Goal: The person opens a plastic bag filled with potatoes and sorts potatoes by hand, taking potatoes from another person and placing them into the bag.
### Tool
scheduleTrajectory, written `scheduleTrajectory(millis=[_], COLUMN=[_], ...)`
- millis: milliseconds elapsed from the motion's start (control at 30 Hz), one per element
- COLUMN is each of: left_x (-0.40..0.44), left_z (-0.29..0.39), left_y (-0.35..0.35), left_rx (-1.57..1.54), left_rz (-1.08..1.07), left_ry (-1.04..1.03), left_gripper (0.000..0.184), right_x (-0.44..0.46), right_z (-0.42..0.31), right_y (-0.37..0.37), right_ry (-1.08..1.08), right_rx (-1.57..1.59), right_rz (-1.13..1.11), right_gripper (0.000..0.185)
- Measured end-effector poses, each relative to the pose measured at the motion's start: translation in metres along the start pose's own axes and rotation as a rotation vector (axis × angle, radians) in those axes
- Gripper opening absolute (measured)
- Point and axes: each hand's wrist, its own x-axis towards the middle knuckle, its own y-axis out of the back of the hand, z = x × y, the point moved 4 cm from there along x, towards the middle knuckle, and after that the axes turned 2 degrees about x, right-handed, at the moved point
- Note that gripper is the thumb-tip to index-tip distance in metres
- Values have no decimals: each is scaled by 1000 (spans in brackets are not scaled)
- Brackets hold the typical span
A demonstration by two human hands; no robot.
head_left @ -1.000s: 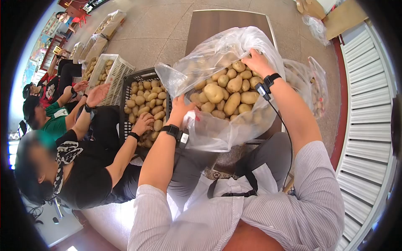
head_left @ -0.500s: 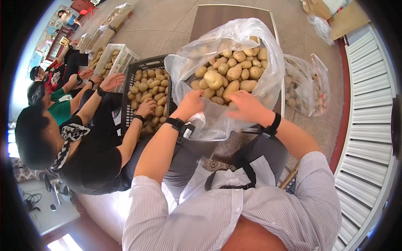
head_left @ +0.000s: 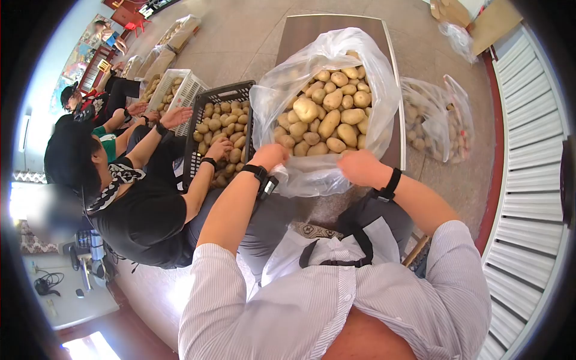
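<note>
A clear plastic bag (head_left: pixel 312 180) full of potatoes (head_left: pixel 330 123) stands before me with its mouth spread wide. My left hand (head_left: pixel 271 156) is closed on the near left part of its rim. At the near right, the fingers of my right hand (head_left: pixel 363 168) are pinched on the same rim. Between my hands a folded band of plastic hangs over the front. One large pale potato (head_left: pixel 305 109) lies on top of the heap. Parts of the bag's contents are hidden behind the plastic.
Left of the bag, a black crate (head_left: pixel 227 91) holds potatoes, with a co-worker's hand (head_left: pixel 221 149) among them. Beyond it stands a white crate (head_left: pixel 191 90). A brown table (head_left: pixel 297 39) lies behind the bag. To the right, another potato bag (head_left: pixel 435 120) rests on the floor.
My right hand has gone from loosely spread over the bag to pinching its rim. The bag's near edge has been drawn down and outward, showing more potatoes. The view has shifted slightly.
</note>
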Motion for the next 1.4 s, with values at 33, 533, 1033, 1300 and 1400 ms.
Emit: scheduleTrajectory(millis=[33, 533, 1033, 1300, 1400], left_x=[-1, -21, -31, -32, -25], left_z=[0, 64, 77, 74, 73], left_y=[-4, 9, 12, 23, 19], left_rx=[34, -189, -363, -340, -303], left_rz=[-99, 21, 66, 45, 38], left_ry=[4, -201, -234, -219, -226], left_gripper=[20, 31, 27, 27, 27], right_x=[-7, -14, 80, 100, 103], right_z=[-1, -31, -11, -8, -9], right_y=[-3, 23, 7, -15, -21], right_ry=[20, -147, -185, -159, -162], right_rx=[-1, 295, 269, 207, 127], right_rz=[-45, 153, 366, 265, 237], right_gripper=[11, 33, 42, 41, 40])
